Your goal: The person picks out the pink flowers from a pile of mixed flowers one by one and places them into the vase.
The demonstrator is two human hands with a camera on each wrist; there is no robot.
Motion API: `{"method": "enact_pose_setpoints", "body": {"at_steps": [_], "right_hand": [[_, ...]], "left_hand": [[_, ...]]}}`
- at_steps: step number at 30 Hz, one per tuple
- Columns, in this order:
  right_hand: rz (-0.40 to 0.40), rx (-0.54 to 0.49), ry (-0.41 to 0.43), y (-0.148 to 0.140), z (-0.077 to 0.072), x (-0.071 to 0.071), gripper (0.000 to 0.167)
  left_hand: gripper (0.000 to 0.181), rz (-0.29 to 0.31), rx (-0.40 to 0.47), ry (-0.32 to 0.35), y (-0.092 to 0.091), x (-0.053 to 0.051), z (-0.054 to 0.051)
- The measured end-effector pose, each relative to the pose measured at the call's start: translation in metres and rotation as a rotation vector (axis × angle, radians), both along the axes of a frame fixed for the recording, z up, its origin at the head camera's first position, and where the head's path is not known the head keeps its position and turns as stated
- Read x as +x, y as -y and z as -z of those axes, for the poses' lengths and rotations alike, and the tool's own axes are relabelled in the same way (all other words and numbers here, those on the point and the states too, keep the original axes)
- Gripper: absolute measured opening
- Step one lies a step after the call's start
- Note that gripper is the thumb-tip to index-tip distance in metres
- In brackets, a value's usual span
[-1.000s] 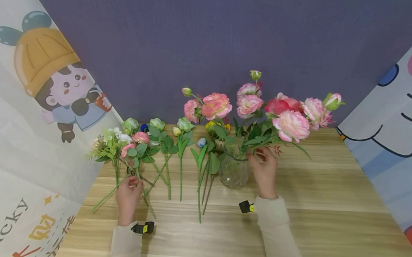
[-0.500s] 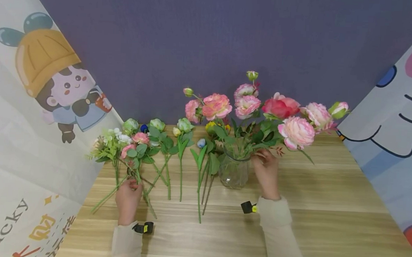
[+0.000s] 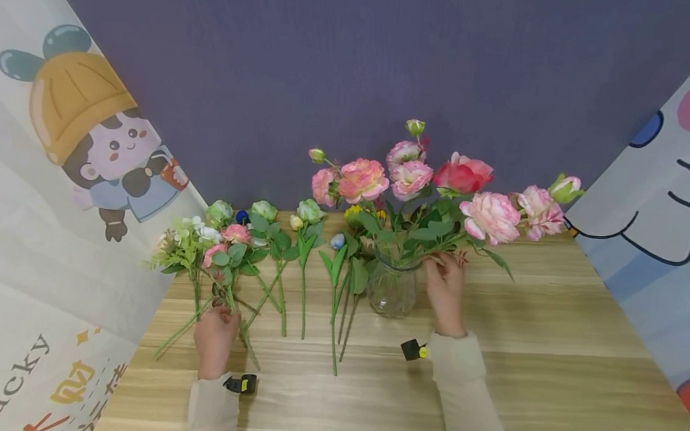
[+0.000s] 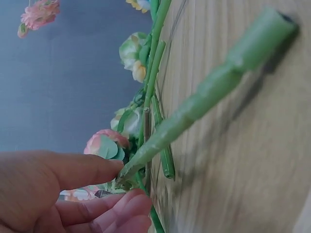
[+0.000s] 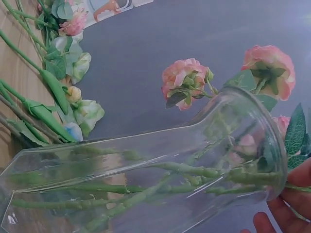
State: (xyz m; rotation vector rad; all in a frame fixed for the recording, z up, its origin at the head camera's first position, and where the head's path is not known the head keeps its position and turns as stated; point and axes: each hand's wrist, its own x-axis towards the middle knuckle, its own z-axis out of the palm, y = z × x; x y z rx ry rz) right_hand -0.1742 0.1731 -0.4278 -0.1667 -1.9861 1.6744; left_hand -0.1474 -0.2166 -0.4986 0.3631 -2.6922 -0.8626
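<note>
On the left, my left hand (image 3: 215,340) pinches the green stem (image 4: 194,109) of an artificial flower with small pink blooms (image 3: 237,233). The cut end of that stem points toward the left wrist camera. My right hand (image 3: 445,292) is at the rim of a clear glass vase (image 3: 391,295), its fingertips pinching a thin green flower stem (image 5: 290,187) beside the lip. Several stems cross inside the vase in the right wrist view. Out of its mouth lean large peony-like flowers: an orange-pink bloom (image 3: 363,180), a red-pink one (image 3: 463,174) and a pale pink one (image 3: 490,218).
Several loose artificial flowers lie left of the vase on the wooden table (image 3: 335,410), among them a blue tulip (image 3: 338,241), a yellow tulip bud (image 3: 296,222) and a green-white rose (image 3: 310,210). A dark panel (image 3: 352,79) stands behind, with printed sheets at both sides.
The pink flowers at the right of the vase shifted right, then slightly back and lower, as my right hand moved a little at the rim. My left hand moved slightly toward me, still pinching its stem.
</note>
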Motion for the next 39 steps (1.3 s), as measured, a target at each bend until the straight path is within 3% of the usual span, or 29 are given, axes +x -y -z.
{"method": "enact_pose_setpoints", "body": {"at_steps": [8,11,16,20,28,34,39], "right_hand": [[0.01,-0.044,0.004,-0.001,-0.001,0.002,0.02],[-0.001,-0.13,0.026,-0.001,-0.002,0.003,0.009],[-0.038,-0.296,0.011,0.0,0.002,0.002,0.021],[-0.06,-0.303,-0.014,0.0,0.003,0.004,0.011],[-0.068,-0.291,-0.043,0.0,0.005,0.006,0.017],[-0.069,-0.254,-0.041,0.0,0.006,0.008,0.013],[-0.068,-0.225,0.02,0.0,0.007,0.011,0.019]], "left_hand": [[0.032,0.009,0.075,0.089,-0.002,0.0,0.003],[0.036,0.009,0.112,0.13,-0.002,-0.001,0.003],[0.04,0.008,0.14,0.159,-0.004,-0.001,0.003],[0.039,0.007,0.132,0.156,-0.005,-0.002,0.003],[0.036,-0.001,0.167,0.144,-0.004,-0.002,0.005],[0.034,-0.007,0.291,0.099,-0.005,-0.002,0.009],[0.033,-0.012,0.367,0.084,-0.006,-0.002,0.009]]}}
